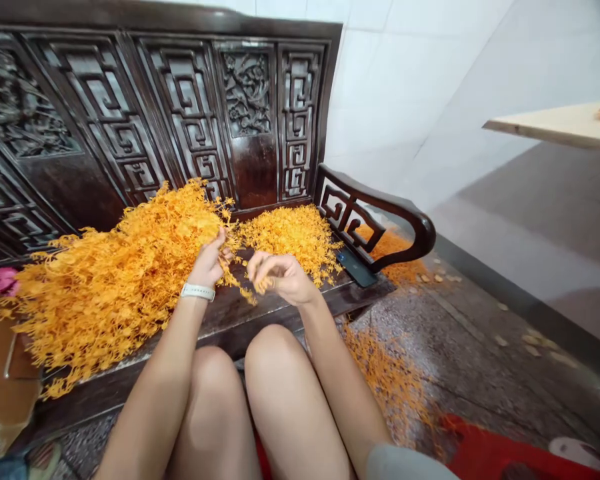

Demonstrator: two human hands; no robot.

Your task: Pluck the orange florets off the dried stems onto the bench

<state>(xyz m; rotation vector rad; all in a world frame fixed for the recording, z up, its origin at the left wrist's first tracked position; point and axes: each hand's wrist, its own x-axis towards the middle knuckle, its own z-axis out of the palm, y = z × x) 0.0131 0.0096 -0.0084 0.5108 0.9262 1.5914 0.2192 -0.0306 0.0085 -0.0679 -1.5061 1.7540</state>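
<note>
My left hand, with a pale watch band on its wrist, is closed on an orange sprig that hangs down toward the bench seat. Just to the right, my right hand has its fingers curled round small orange pieces. The two hands are apart, above the dark bench. Beside and behind my left hand lies a large heap of orange sprigs. A smaller pile of orange pieces sits behind my right hand.
The dark carved wooden bench has an armrest at right. A phone lies beside it. Orange stems cover part of the floor. A cardboard box stands at left, and a pale board juts in at upper right.
</note>
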